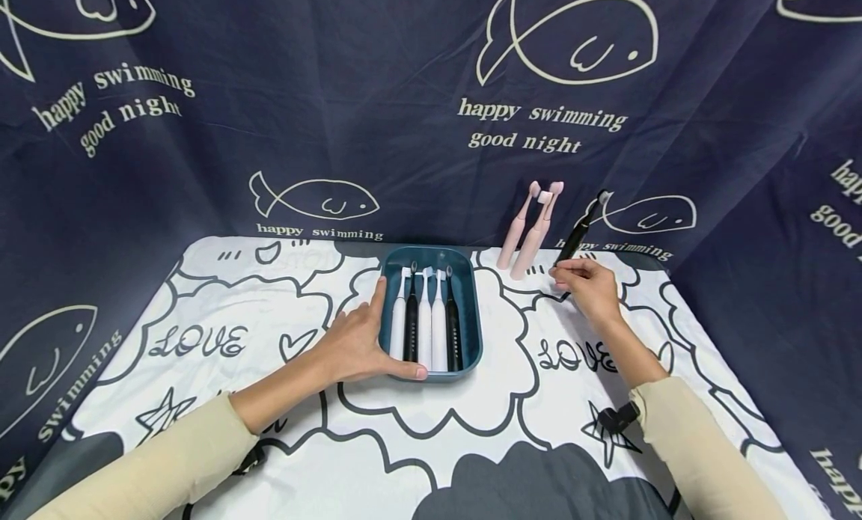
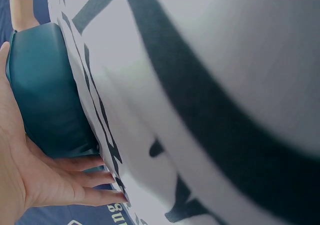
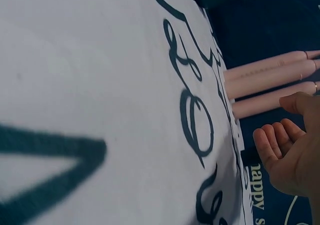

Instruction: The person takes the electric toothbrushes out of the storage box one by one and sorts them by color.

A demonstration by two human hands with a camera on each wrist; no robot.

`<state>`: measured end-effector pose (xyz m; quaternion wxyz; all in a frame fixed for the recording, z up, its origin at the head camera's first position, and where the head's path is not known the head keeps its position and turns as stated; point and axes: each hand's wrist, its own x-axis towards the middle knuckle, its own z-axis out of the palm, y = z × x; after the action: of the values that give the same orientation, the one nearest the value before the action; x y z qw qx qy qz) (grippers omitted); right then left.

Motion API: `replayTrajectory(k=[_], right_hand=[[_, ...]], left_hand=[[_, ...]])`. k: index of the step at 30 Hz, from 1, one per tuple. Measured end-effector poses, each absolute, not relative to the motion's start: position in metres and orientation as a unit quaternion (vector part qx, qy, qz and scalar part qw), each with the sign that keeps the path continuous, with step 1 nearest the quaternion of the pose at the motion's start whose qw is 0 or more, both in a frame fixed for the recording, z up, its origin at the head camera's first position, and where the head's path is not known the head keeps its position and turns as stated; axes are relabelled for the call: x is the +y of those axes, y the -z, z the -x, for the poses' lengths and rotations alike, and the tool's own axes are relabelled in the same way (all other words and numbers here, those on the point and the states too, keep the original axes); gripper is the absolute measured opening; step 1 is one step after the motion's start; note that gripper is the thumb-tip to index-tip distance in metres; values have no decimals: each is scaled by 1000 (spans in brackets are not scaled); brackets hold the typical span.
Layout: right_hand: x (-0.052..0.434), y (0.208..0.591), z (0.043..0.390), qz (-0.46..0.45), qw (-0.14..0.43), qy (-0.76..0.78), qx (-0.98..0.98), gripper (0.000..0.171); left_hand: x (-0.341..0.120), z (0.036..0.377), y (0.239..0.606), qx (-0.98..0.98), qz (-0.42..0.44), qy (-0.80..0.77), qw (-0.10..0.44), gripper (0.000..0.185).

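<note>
The left hand [image 1: 353, 344] lay spread along the tray [image 1: 473, 333] from 6 to 10 o'clock; five brushes [image 1: 426, 325] lay inside. At the tray's 2 o'clock, the right hand [image 1: 589, 284] curled by the black brush [image 1: 575, 236]; whether it pinched I could not tell. A loose grip could drop that one; a knock towards 9 o'clock could topple the pink brushes [image 1: 535, 243].

High downward head view, close wrist views.
</note>
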<state>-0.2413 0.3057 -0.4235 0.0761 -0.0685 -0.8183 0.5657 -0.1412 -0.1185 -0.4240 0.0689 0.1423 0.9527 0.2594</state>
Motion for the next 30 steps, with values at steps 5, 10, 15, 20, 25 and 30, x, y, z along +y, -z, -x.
replayTrajectory(k=[5, 10, 15, 20, 25, 30], right_hand=[[298, 424, 239, 52, 64, -561, -824, 40], [291, 426, 238, 47, 58, -572, -817, 41], [285, 427, 237, 40, 52, -562, -825, 42], [278, 425, 234, 37, 50, -555, -830, 42], [270, 424, 232, 23, 41, -552, -833, 41], [263, 424, 230, 9, 32, -549, -835, 40]], left_hand=[[-118, 141, 423, 953, -143, -259, 67, 178], [-118, 140, 423, 953, -141, -259, 70, 177], [-118, 140, 423, 953, -141, -260, 69, 177], [-118, 140, 424, 952, -144, -264, 64, 177], [-118, 140, 424, 951, -145, -267, 63, 176], [-118, 140, 424, 951, -141, -268, 68, 177]])
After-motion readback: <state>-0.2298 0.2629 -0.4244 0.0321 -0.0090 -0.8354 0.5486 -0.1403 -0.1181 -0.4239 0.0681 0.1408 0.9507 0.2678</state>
